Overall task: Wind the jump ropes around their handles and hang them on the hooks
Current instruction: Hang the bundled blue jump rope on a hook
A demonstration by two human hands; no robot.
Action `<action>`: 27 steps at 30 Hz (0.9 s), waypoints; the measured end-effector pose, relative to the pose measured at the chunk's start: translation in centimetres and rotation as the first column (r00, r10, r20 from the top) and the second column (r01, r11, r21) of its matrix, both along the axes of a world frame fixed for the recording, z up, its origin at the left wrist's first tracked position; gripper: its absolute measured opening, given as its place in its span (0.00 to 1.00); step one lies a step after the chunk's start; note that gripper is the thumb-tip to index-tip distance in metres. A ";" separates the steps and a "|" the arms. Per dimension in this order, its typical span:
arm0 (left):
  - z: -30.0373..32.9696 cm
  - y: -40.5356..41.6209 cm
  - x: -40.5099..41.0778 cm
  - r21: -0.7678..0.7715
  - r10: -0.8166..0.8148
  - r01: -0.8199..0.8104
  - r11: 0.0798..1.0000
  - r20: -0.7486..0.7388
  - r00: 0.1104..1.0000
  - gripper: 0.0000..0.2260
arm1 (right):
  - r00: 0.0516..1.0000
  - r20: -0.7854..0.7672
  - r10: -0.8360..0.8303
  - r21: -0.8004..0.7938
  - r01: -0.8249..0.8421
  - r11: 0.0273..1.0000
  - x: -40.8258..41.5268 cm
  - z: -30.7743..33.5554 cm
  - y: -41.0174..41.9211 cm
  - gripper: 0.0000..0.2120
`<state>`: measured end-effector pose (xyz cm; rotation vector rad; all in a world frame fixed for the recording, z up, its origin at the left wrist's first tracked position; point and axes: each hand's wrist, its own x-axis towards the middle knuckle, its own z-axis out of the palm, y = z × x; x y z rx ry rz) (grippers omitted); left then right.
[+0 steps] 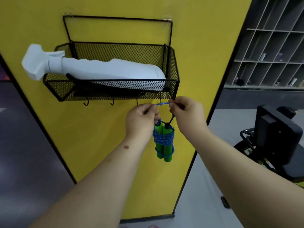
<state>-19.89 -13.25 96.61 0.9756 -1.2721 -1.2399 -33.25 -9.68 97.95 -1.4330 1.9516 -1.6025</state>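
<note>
- Both hands up under the basket (172,66): left hand (141,119) and right hand (185,111) each pinch the blue loop (162,104).
- The rope (163,140), wound on its green handles, dangles below, just beside a hook (160,100).
- Risk: the loop looks small and may miss the hook, so letting go early would drop the bundle.

Blue jump rope (162,140) wound round its two upright green handles (162,142), loop (162,104) raised beside black hooks (112,102)
</note>
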 end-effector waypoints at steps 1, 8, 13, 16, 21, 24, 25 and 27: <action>0.1 -0.5 -0.5 0.000 0.017 -0.017 1.000 0.000 1.000 0.11 | 1.000 -0.021 -0.003 0.004 0.004 1.000 -0.3 0.0 -0.7 0.07; -1.1 -2.6 -1.6 0.047 0.065 -0.066 0.997 0.019 0.998 0.13 | 1.000 -0.030 0.002 0.087 0.001 0.996 -1.1 -1.0 -2.6 0.08; -1.9 -2.8 -1.5 0.072 0.017 -0.019 0.997 0.030 0.999 0.11 | 1.000 -0.029 0.002 0.136 0.002 0.991 -0.7 -2.1 -2.3 0.08; -2.1 -2.9 -1.2 0.058 0.009 -0.013 0.998 0.083 0.997 0.11 | 0.999 -0.053 -0.005 0.161 0.014 0.987 -0.2 -1.8 -2.1 0.10; -2.5 -0.9 0.9 -0.125 0.079 -0.032 0.992 0.397 0.915 0.11 | 0.984 -0.170 -0.056 0.148 0.081 0.986 0.9 -2.5 0.0 0.18; -4.4 1.1 3.2 -0.314 0.174 -0.002 0.949 0.520 0.836 0.13 | 0.946 -0.323 0.002 0.077 0.024 0.997 3.1 -5.2 2.2 0.22; -5.5 1.6 4.0 -0.380 0.212 0.026 0.924 0.568 0.795 0.14 | 0.923 -0.383 0.031 0.064 -0.006 0.998 3.9 -6.5 2.9 0.23; -8.6 2.5 5.6 -0.458 0.265 0.095 0.884 0.659 0.704 0.17 | 0.864 -0.499 0.071 0.048 -0.055 0.997 5.6 -9.7 4.1 0.25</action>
